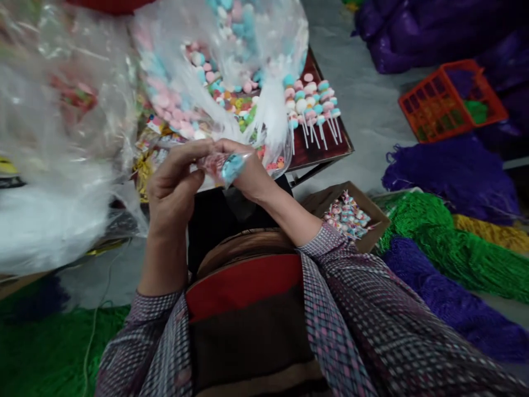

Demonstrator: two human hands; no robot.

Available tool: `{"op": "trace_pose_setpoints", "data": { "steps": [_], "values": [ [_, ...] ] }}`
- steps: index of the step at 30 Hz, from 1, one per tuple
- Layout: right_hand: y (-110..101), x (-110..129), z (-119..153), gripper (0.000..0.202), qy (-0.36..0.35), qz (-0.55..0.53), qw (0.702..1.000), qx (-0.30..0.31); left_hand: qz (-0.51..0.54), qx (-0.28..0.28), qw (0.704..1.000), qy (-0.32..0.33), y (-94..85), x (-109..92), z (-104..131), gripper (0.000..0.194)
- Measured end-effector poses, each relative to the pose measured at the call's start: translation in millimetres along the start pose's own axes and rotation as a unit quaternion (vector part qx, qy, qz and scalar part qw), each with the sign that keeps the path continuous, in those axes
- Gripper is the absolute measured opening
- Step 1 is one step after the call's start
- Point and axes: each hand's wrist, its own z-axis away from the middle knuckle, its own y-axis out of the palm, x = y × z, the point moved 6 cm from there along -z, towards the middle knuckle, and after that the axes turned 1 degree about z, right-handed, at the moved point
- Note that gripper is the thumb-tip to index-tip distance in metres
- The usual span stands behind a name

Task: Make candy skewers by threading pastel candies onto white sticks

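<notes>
Close above the table's near edge, both my hands meet at a candy in a clear wrapper (232, 166), which shows pink at one end and light blue at the other. My left hand (176, 173) pinches its pink end between thumb and fingers. My right hand (250, 176) is closed about it from the far side, its fingertips partly hidden by the wrapper and my left hand. Just beyond my hands, large clear bags hold pink, blue and white marshmallows (167, 102). Marshmallow skewers on white sticks (312, 105) lie at the table's right corner.
Below the table's right side stands a cardboard box (374, 220) with many wrapped candies (347, 215). Farther right are an orange plastic basket (444, 105), purple bags (409, 33) and green netting (454, 242). A cloudy plastic bag (53, 215) bulges at the left.
</notes>
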Motion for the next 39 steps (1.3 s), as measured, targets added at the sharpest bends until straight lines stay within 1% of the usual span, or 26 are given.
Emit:
{"op": "trace_pose_setpoints", "data": {
  "steps": [2, 3, 5, 7, 8, 9, 10, 11, 12, 14, 16, 18, 20, 22, 23, 24, 25, 26, 29, 31, 33, 35, 37, 39],
  "values": [
    [-4, -1, 1, 0.014, 0.016, -0.011, 1.0, 0.011, -0.025, -0.003, 0.999, 0.036, 2.8, -12, -1, 0.009],
    [-7, -1, 2, 0.014, 0.02, -0.018, 0.999, 0.022, -0.045, 0.005, 0.997, 0.058, 4.3, -17, -2, 0.011],
    [-14, 0, 3, 0.012, 0.02, -0.02, 0.999, 0.038, -0.12, 0.051, 0.987, 0.098, 9.1, -22, -2, 0.022],
    [-24, 3, 4, 0.013, 0.019, 0.003, 0.999, 0.035, -0.22, 0.101, 0.962, 0.124, 14.8, -20, 1, 0.026],
    [-30, 7, 4, 0.014, 0.017, 0.02, 0.999, 0.024, -0.271, 0.116, 0.947, 0.125, 17.4, -15, 2, 0.026],
    [-35, 12, 4, 0.016, 0.013, 0.039, 0.999, 0.011, -0.317, 0.123, 0.934, 0.112, 19.4, -9, 4, 0.025],
    [-39, 19, 5, 0.017, 0.003, 0.056, 0.998, -0.002, -0.349, 0.119, 0.926, 0.085, 20.3, -1, 4, 0.023],
    [-42, 27, 7, 0.017, -0.013, 0.073, 0.997, -0.015, -0.363, 0.108, 0.924, 0.047, 20.4, 8, 4, 0.02],
    [-43, 35, 10, 0.016, -0.034, 0.09, 0.995, -0.024, -0.357, 0.092, 0.93, 0.002, 20.0, 16, 4, 0.019],
    [-40, 49, 18, 0.013, -0.075, 0.121, 0.989, -0.029, -0.28, 0.047, 0.955, -0.086, 17.5, 29, 3, 0.019],
    [-31, 52, 27, 0.012, -0.096, 0.145, 0.985, -0.016, -0.185, -0.002, 0.973, -0.137, 14.0, 30, -1, 0.023],
    [-23, 46, 32, 0.011, -0.095, 0.156, 0.983, 0.007, -0.126, -0.025, 0.982, -0.139, 11.3, 18, -7, 0.025],
    [-21, 37, 31, 0.01, -0.088, 0.16, 0.983, 0.015, -0.111, -0.007, 0.987, -0.115, 12.2, 0, -12, 0.026],
    [-26, 34, 26, 0.009, -0.088, 0.166, 0.982, -0.009, -0.149, 0.032, 0.985, -0.077, 16.0, -15, -11, 0.025],
    [-30, 35, 24, 0.009, -0.092, 0.17, 0.981, -0.027, -0.183, 0.05, 0.98, -0.062, 18.2, -19, -9, 0.023],
    [-33, 38, 22, 0.009, -0.1, 0.175, 0.978, -0.046, -0.214, 0.062, 0.973, -0.056, 19.9, -18, -6, 0.021],
    [-35, 42, 22, 0.011, -0.11, 0.182, 0.975, -0.059, -0.23, 0.066, 0.969, -0.065, 20.7, -12, -2, 0.019],
    [-36, 45, 23, 0.012, -0.122, 0.191, 0.972, -0.066, -0.224, 0.062, 0.968, -0.089, 20.2, -3, 1, 0.021],
    [-31, 51, 30, 0.014, -0.15, 0.221, 0.962, -0.058, -0.104, 0.008, 0.977, -0.187, 14.7, 29, 8, 0.035],
    [-26, 46, 35, 0.014, -0.154, 0.239, 0.958, -0.038, -0.047, -0.001, 0.976, -0.214, 13.3, 41, 9, 0.038],
    [-24, 37, 38, 0.014, -0.145, 0.243, 0.959, -0.019, -0.026, 0.01, 0.979, -0.204, 13.0, 39, 8, 0.03],
    [-26, 26, 39, 0.013, -0.12, 0.215, 0.969, -0.007, -0.04, 0.032, 0.985, -0.164, 14.0, 28, 7, 0.017],
    [-34, 16, 39, 0.01, -0.076, 0.156, 0.985, -0.003, -0.101, 0.078, 0.987, -0.1, 19.5, 14, 9, 0.012],
    [-44, 9, 40, 0.01, -0.024, 0.094, 0.995, 0.003, -0.198, 0.129, 0.972, -0.013, 29.9, 3, 13, 0.011]
  ]
}}
